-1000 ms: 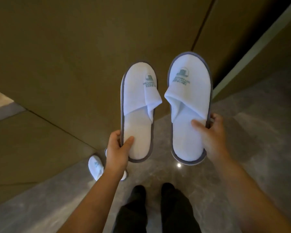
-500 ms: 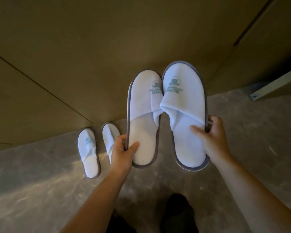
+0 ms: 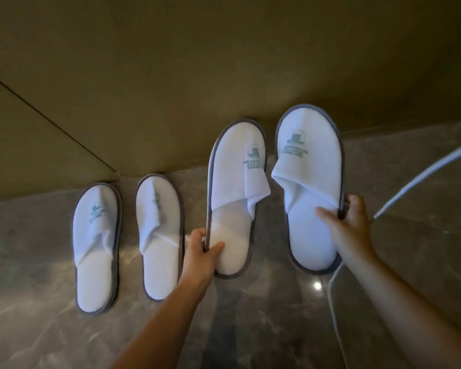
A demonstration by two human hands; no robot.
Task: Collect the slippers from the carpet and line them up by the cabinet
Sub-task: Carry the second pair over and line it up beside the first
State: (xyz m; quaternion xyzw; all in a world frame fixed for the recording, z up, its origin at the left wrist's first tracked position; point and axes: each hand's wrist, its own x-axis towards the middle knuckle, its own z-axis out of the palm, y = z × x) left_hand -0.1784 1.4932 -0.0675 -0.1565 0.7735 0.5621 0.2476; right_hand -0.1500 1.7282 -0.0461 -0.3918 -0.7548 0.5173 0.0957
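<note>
Pinching one slipper (image 3: 233, 198) in the left hand (image 3: 201, 255) and another (image 3: 310, 187) in the right hand (image 3: 349, 230), the person might have dropped them crooked beside the cabinet (image 3: 197, 75), since the floppy tops could fold.

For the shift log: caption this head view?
Left hand and right hand each hold a white slipper beside two slippers on the floor by the cabinet.

Two white slippers (image 3: 97, 246) (image 3: 160, 235) are laid side by side on the marble floor (image 3: 250, 328), toes at the cabinet (image 3: 197, 75) base. To their right, a third slipper (image 3: 234, 198) is gripped by the left hand (image 3: 201, 258) and a fourth slipper (image 3: 310, 187) by the right hand (image 3: 349, 230), toes toward the cabinet.
</note>
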